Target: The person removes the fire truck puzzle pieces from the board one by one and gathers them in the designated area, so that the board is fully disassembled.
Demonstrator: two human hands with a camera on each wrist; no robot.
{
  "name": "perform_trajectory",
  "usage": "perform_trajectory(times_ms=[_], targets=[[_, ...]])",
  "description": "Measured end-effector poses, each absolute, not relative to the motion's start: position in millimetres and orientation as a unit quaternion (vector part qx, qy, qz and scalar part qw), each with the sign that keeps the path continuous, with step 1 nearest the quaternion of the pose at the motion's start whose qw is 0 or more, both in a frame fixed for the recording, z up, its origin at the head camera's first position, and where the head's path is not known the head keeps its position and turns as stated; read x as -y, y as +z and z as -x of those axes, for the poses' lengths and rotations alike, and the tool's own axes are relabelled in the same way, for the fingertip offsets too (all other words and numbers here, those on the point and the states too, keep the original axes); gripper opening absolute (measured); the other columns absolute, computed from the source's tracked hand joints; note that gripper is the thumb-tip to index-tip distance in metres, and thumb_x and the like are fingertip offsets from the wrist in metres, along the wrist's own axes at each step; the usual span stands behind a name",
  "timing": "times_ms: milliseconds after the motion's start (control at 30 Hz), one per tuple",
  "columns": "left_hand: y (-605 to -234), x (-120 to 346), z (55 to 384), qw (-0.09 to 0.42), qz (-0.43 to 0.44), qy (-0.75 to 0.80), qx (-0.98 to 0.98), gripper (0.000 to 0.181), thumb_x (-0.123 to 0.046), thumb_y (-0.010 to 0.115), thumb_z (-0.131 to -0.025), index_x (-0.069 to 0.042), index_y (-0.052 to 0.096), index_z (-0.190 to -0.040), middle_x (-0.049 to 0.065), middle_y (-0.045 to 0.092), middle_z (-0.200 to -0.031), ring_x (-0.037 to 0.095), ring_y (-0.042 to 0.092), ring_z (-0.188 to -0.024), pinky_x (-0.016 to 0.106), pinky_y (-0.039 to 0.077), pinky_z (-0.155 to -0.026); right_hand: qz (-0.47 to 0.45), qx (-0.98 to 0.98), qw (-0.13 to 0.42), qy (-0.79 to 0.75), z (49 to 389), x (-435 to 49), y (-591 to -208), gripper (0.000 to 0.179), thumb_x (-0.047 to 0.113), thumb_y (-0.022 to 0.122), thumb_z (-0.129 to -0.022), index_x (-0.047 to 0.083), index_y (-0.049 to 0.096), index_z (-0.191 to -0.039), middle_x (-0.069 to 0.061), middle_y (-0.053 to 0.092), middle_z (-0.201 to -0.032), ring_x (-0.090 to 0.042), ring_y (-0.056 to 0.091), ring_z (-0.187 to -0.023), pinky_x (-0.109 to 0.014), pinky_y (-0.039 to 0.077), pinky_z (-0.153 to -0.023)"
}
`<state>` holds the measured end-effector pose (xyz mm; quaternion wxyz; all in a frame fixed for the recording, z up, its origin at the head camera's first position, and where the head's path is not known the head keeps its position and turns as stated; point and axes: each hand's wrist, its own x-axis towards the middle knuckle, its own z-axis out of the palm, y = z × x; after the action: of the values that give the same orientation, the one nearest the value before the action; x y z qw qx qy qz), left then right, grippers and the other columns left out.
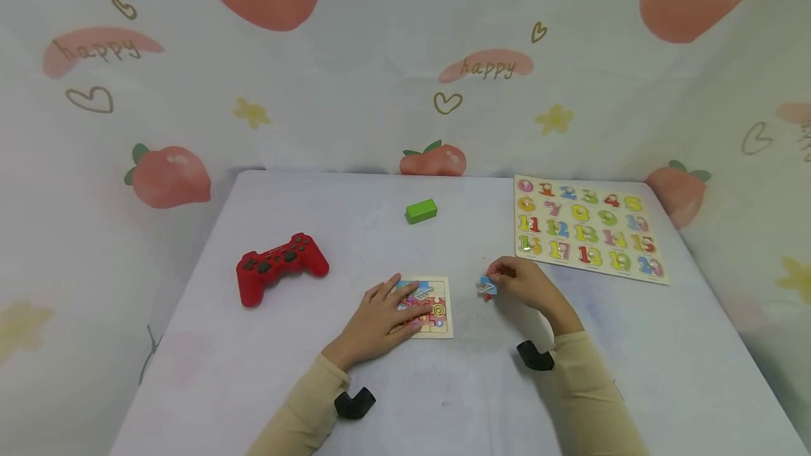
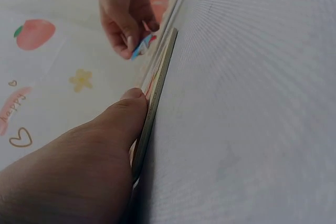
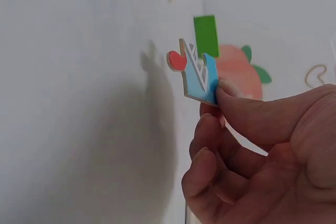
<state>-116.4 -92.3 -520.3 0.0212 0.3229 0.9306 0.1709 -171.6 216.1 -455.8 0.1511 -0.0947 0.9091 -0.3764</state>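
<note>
A small square jigsaw puzzle (image 1: pixel 441 331) in a pale wooden frame lies on the table, its coloured pieces partly hidden by fingers. My left hand (image 1: pixel 379 320) rests flat across its left side with the fingers spread; in the left wrist view the thumb lies along the board's edge (image 2: pixel 152 114). To the right of the puzzle, my right hand (image 1: pixel 524 286) pinches a blue jigsaw piece (image 3: pixel 199 74) between thumb and fingers. That piece has a white ladder-like pattern and a round red tab, and is held above the tabletop, apart from the puzzle.
A red game controller (image 1: pixel 279 264) lies at the left. Behind the puzzle is a green block (image 1: pixel 421 211). At the back right lies a wooden number board (image 1: pixel 589 231) with several coloured numerals. A patterned cloth (image 1: pixel 355 90) hangs behind the white table (image 1: pixel 443 400).
</note>
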Motion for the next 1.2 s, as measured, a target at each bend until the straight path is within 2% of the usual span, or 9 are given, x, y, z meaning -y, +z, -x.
perform_trajectory(times_ms=[300, 533, 700, 933, 1067, 1200], targets=[[-522.4, 94.3, 117.5, 0.021, -0.317, 0.179, -0.931, 0.041, -0.056, 0.039, -0.097, -0.049, 0.046, -0.137, -0.007, 0.028, -0.156, 0.026, 0.01, -0.147, 0.049, 0.02, -0.112, 0.074, -0.913, 0.164, -0.366, 170.9, -227.7, -470.3, 0.011, 0.012, 0.06, -0.094, 0.004, 0.066, -0.097, -0.004, 0.066, -0.09, -0.017, 0.053, -0.081, -0.032, 0.044, -0.074], [-519.9, 93.4, 118.1, 0.014, -0.322, 0.181, -0.929, 0.042, -0.055, 0.04, -0.097, -0.048, 0.045, -0.138, -0.006, 0.029, -0.156, 0.027, 0.012, -0.147, 0.049, 0.022, -0.111, 0.057, -0.923, 0.157, -0.348, 169.9, -224.0, -471.7, 0.009, 0.008, 0.06, -0.094, 0.002, 0.066, -0.096, -0.006, 0.064, -0.088, -0.018, 0.053, -0.078, -0.03, 0.045, -0.07], [-519.7, 93.3, 118.4, 0.019, -0.319, 0.182, -0.93, 0.042, -0.055, 0.041, -0.097, -0.047, 0.045, -0.138, -0.006, 0.028, -0.156, 0.026, 0.01, -0.147, 0.049, 0.02, -0.112, 0.073, -0.93, 0.145, -0.329, 171.9, -223.5, -470.9, 0.007, 0.006, 0.059, -0.093, 0.003, 0.066, -0.092, -0.006, 0.061, -0.086, -0.018, 0.051, -0.077, -0.029, 0.043, -0.068], [-522.3, 93.8, 118.5, 0.022, -0.319, 0.185, -0.929, 0.042, -0.055, 0.04, -0.097, -0.048, 0.044, -0.138, -0.007, 0.027, -0.156, 0.025, 0.008, -0.148, 0.049, 0.02, -0.112, 0.121, -0.946, 0.111, -0.281, 175.4, -225.2, -470.9, 0.009, 0.001, 0.058, -0.092, 0.002, 0.064, -0.086, -0.008, 0.055, -0.084, -0.02, 0.048, -0.076, -0.034, 0.043, -0.07], [-523.9, 94.0, 117.7, 0.018, -0.321, 0.182, -0.929, 0.042, -0.055, 0.04, -0.097, -0.05, 0.044, -0.138, -0.007, 0.028, -0.156, 0.024, 0.009, -0.148, 0.049, 0.021, -0.111, 0.107, -0.947, 0.127, -0.276, 173.1, -225.6, -469.7, 0.009, 0.012, 0.064, -0.091, 0.003, 0.063, -0.092, -0.009, 0.054, -0.089, -0.021, 0.049, -0.08, -0.036, 0.043, -0.074], [-524.6, 94.0, 117.0, 0.015, -0.322, 0.179, -0.929, 0.042, -0.056, 0.039, -0.097, -0.05, 0.043, -0.138, -0.007, 0.028, -0.156, 0.025, 0.009, -0.147, 0.049, 0.022, -0.111, 0.1, -0.941, 0.165, -0.278, 166.9, -223.6, -469.0, 0.025, 0.022, 0.073, -0.085, 0.006, 0.06, -0.099, -0.009, 0.052, -0.098, -0.022, 0.051, -0.087, -0.039, 0.046, -0.079]])
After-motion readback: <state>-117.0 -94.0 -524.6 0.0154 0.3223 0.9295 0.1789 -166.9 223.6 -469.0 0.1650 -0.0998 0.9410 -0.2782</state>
